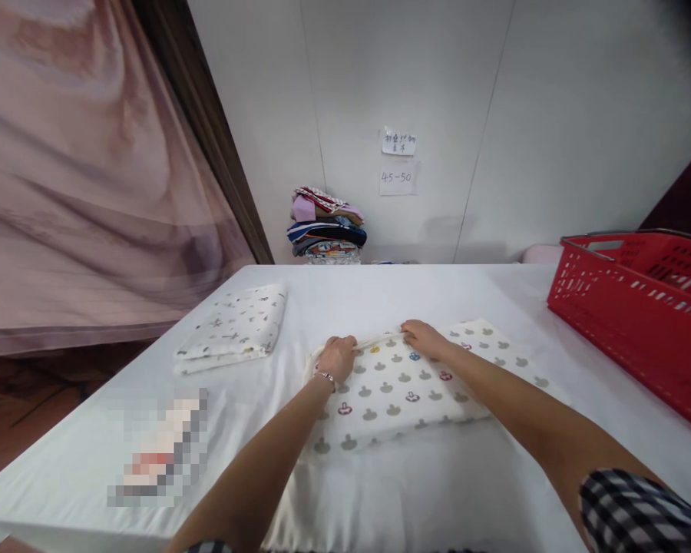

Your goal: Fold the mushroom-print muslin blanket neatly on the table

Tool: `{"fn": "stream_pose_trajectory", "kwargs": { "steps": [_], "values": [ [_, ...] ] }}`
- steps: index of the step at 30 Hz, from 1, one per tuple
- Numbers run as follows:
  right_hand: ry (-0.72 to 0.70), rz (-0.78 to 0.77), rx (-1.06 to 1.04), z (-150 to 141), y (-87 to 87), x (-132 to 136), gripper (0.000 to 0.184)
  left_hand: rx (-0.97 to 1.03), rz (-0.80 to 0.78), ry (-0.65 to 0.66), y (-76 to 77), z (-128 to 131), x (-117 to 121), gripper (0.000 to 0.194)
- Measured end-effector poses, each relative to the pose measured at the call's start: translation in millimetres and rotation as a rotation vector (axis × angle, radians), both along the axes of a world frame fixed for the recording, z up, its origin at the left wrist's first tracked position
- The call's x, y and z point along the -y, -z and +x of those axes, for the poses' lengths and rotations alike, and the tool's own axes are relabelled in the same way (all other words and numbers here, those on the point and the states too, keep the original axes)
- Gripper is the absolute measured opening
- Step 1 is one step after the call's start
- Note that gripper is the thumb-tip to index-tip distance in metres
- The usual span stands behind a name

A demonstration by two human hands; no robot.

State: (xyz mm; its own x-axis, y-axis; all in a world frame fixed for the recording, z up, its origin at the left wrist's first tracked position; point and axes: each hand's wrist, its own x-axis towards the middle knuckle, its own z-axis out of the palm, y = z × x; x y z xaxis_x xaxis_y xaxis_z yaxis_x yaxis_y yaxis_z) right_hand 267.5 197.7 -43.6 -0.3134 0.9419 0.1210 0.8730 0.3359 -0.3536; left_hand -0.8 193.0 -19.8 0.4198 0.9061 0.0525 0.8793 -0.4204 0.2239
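Observation:
A white cloth [387, 388] with rows of grey, and a few coloured, mushroom-like prints lies folded on the white-covered table. At its far left part, my left hand [338, 358] has its fingers closed on the cloth's upper edge. My right hand [424, 339] grips the same far edge a little to the right, near the middle. Between the two hands the edge is slightly raised. Part of the cloth's right side is covered by my right forearm. Another folded white cloth [233, 324] with small dark prints rests to the left, apart from my hands.
A red plastic basket [639, 322] stands on the table's right side. Stacked folded fabrics [327, 226] sit behind the far edge, below paper notes [397, 161] on the wall. A blurred-out item [161, 449] lies at the front left. A pink curtain [92, 177] hangs at the left.

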Motion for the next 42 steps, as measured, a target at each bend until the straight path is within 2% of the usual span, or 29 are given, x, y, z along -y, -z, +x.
{"fn": "stream_pose_trajectory", "kwargs": {
  "steps": [4, 8, 14, 19, 26, 31, 35, 39, 42],
  "values": [
    [-0.007, -0.011, -0.011, 4.5, -5.7, 1.2, 0.029, 0.044, -0.044, -0.005, -2.4, -3.3, -1.9, 0.025],
    [-0.036, 0.011, 0.031, 7.5, -9.0, -4.4, 0.033, 0.136, -0.166, -0.083, -6.6, -1.1, -11.0, 0.034],
    [-0.021, -0.007, 0.044, 0.0, -6.9, -9.7, 0.026, 0.092, -0.235, -0.126, -13.4, 7.1, -22.9, 0.041],
    [0.034, -0.029, 0.022, -7.8, -7.4, -10.6, 0.024, 0.032, -0.213, -0.108, -13.8, 5.8, -28.6, 0.04],
    [0.142, -0.067, 0.038, -13.0, -5.2, -14.4, 0.025, -0.05, -0.124, -0.131, -1.2, 12.6, -30.4, 0.03],
    [0.157, -0.033, 0.048, -17.0, -0.5, -8.1, 0.028, 0.006, -0.012, -0.138, 10.1, 6.8, -25.1, 0.028],
    [0.205, 0.005, 0.048, -18.3, 2.5, -1.7, 0.03, 0.063, -0.011, -0.206, 19.5, 0.7, -29.3, 0.029],
    [0.211, -0.027, 0.047, -19.4, 1.3, -1.1, 0.034, 0.053, -0.039, -0.24, 17.4, 1.0, -35.8, 0.03],
    [0.244, -0.016, 0.056, -28.5, -0.7, 1.8, 0.036, 0.041, -0.014, -0.234, 13.1, 3.0, -30.0, 0.03]
  ]
}}
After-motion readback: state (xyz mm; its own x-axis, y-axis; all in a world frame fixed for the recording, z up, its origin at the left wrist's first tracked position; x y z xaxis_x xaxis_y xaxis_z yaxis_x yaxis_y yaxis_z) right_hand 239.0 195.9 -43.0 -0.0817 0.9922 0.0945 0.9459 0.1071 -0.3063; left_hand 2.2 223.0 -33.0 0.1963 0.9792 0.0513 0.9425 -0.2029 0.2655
